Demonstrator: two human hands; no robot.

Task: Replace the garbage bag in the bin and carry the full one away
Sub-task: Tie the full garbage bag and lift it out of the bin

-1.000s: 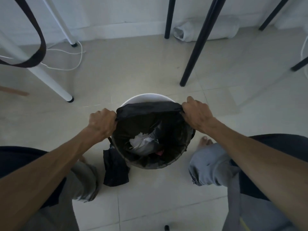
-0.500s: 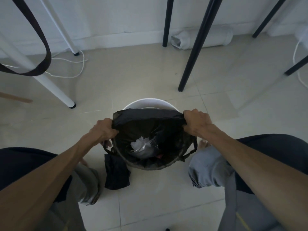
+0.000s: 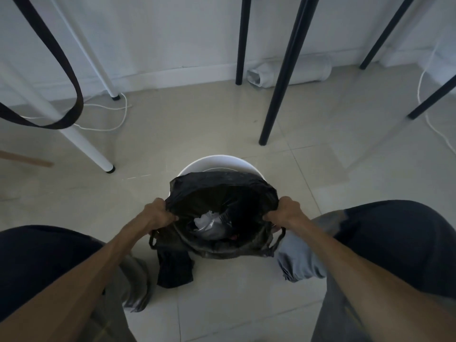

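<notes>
You've got one view only: head-worn wide-angle, pitched forward and steeply down at the floor (image 3: pixel 222 304). It sits close above your forearms, which enter from both bottom corners; the hands land just below frame centre, left hand (image 3: pixel 158 212), right hand (image 3: pixel 286 211), on the garbage bag (image 3: pixel 222 188) over the white bin (image 3: pixel 222 161). The upper frame reaches the wall (image 3: pixel 172 33) and table legs (image 3: pixel 283 77). Straight lines bow toward the edges. No second view to overlap.

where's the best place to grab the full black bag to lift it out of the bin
Probably grip the full black bag at its loose top rim, from both sides, where the left hand and right hand hold it. The film bunches there and the white bin leaves upward free.
</notes>
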